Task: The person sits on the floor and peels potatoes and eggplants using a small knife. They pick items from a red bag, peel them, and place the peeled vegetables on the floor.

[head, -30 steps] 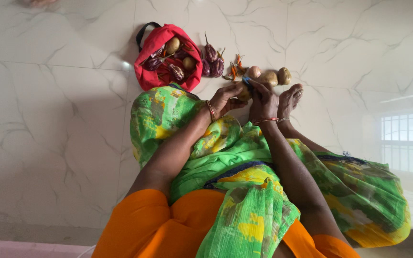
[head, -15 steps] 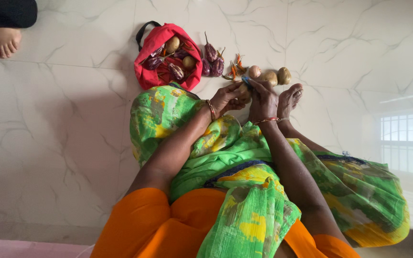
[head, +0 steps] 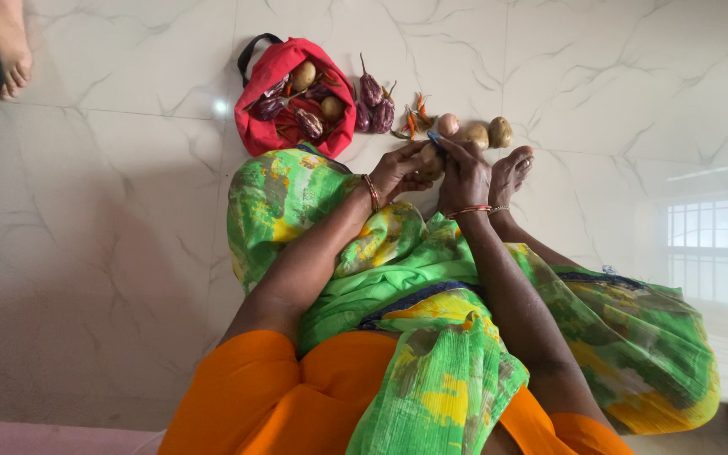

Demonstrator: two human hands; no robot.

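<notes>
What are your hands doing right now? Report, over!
Left hand grips a potato. Right hand holds a small blue tool against it. Red bag and loose vegetables just beyond; own foot beside the right hand.

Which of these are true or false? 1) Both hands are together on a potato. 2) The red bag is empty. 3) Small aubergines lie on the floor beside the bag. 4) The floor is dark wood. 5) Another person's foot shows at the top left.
1) True: the left hand and right hand meet around a potato.
2) False: the red bag holds aubergines and potatoes.
3) True: small aubergines lie just right of the bag.
4) False: the floor is pale marble-look tile.
5) True: a bare foot shows there.
</notes>
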